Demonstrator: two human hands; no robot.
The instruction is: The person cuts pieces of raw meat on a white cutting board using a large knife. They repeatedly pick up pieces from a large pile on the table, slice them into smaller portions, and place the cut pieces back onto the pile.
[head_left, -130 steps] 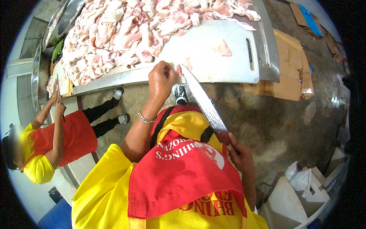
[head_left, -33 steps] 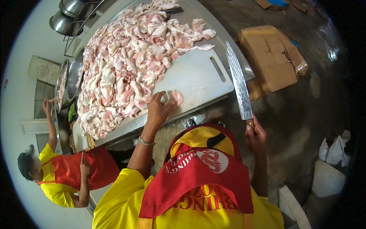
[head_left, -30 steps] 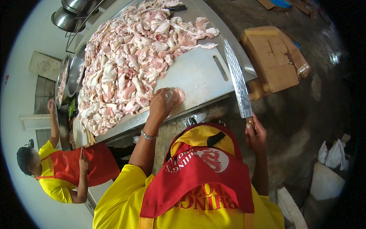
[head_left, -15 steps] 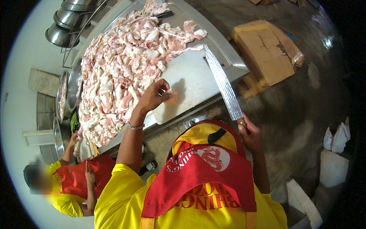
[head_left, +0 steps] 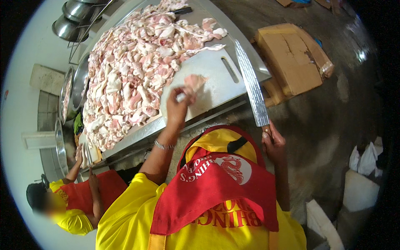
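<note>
A long knife (head_left: 252,85) with a dimpled blade and a brown handle is in my right hand (head_left: 273,143), its tip pointing away from me beside the right end of the white cutting board (head_left: 223,87). My left hand (head_left: 181,99) pinches a small pale pink piece of raw meat (head_left: 195,82) over the board, near its left part. Just left of the board lies a big heap of raw meat pieces (head_left: 133,71), pink and white, spread over the metal table (head_left: 208,11). A strip from the heap touches the board's far edge.
At the left, a co-worker in a red apron (head_left: 98,189) also works at the heap with a blade. Metal bowls (head_left: 68,29) hang or stand along the left wall. A cardboard box (head_left: 287,60) sits right of the table. A dark-handled tool (head_left: 182,10) lies at the heap's far end.
My left hand has moved right over the board, and the meat piece now shows beyond its fingers. The knife has shifted right, uncovering the board's slot.
</note>
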